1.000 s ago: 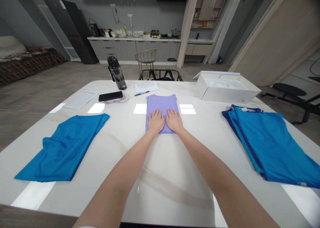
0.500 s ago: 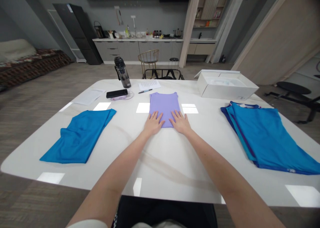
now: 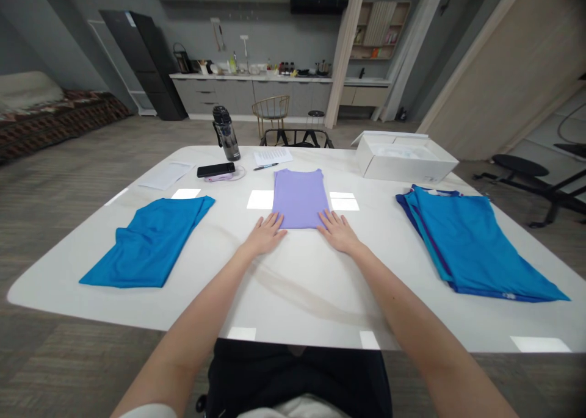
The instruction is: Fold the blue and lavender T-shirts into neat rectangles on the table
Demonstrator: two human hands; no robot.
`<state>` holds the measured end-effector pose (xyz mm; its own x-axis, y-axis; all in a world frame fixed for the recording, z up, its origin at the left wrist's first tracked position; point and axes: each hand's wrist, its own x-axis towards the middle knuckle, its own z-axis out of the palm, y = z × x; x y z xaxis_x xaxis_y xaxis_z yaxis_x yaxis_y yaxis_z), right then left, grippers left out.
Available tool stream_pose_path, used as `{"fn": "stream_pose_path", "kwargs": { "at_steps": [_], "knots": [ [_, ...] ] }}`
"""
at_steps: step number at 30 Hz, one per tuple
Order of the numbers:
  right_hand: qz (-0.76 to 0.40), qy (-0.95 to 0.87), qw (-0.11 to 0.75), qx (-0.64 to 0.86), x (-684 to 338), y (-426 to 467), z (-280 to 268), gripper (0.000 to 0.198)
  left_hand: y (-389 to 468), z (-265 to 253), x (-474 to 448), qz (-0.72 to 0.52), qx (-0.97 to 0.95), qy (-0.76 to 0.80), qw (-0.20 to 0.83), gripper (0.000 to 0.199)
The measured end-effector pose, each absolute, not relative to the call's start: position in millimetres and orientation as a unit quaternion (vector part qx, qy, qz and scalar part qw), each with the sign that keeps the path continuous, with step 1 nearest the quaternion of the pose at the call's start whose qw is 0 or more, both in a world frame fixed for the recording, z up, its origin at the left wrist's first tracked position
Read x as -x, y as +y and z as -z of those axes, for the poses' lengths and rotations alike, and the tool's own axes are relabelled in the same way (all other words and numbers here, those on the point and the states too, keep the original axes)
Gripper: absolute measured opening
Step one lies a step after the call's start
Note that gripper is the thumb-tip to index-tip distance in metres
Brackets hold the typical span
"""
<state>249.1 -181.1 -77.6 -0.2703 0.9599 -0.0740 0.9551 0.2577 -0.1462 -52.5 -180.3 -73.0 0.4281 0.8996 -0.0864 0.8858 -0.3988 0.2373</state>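
Clock centred on the purple garment (image 3: 300,197), 12 at the far side. Blue garment stack (image 3: 473,241), 4 o'clock on the white surface (image 3: 302,277): layers overlapping. Blue garment (image 3: 151,241), 8 o'clock: creased, apparently not yet neatened. Left hand (image 3: 266,235), 7 o'clock, and right hand (image 3: 339,232), 5 o'clock: fingers spread wide at the near corners, gripping nothing. Purple garment, centre: flat, near-rectangular, folding apparently done. White box (image 3: 403,166), 2 o'clock: open.
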Motion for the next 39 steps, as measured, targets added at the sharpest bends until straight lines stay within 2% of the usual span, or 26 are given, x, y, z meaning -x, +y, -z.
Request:
{"fn": "stream_pose_path", "kwargs": {
  "at_steps": [5, 10, 14, 17, 20, 27, 34, 37, 39],
  "knots": [
    [-0.092, -0.792, 0.059, 0.601, -255.7, -180.7, 84.6, 0.067, -184.9, 74.3, 64.9, -0.087, -0.834, 0.532, 0.115, 0.053],
    [-0.120, -0.787, 0.195, 0.572, -270.9, -182.9, 82.1, 0.039, -184.2, 64.4, 64.6, -0.130, -0.820, 0.550, 0.086, 0.035],
    [-0.127, -0.780, 0.221, 0.572, -275.0, -185.9, 71.7, 0.029, -179.5, 59.7, 59.3, -0.121, -0.813, 0.566, 0.066, 0.028],
    [-0.154, -0.772, 0.209, 0.581, -272.5, -189.2, 61.3, 0.027, -177.3, 58.0, 61.1, -0.132, -0.823, 0.546, 0.084, 0.027],
    [-0.203, -0.764, 0.172, 0.588, -272.8, -196.8, 47.4, 0.025, -181.1, 50.9, 69.4, -0.134, -0.835, 0.512, 0.147, 0.027],
    [-0.378, -0.729, 0.005, 0.570, -278.5, -225.5, 10.0, 0.021, -213.0, 14.4, 80.1, -0.039, -0.801, 0.477, 0.359, 0.018],
    [-0.467, -0.699, -0.126, 0.527, -270.7, -242.0, -11.8, 0.012, -229.6, 4.4, 76.1, 0.069, -0.763, 0.444, 0.465, 0.013],
    [-0.503, -0.691, -0.105, 0.509, -272.4, -237.3, -8.4, 0.021, -225.2, 7.2, 70.0, 0.012, -0.760, 0.437, 0.481, 0.022],
    [-0.482, -0.704, -0.023, 0.521, -276.0, -228.5, -0.7, 0.029, -217.0, 11.5, 65.6, -0.084, -0.760, 0.457, 0.455, 0.028]
  ]
}}
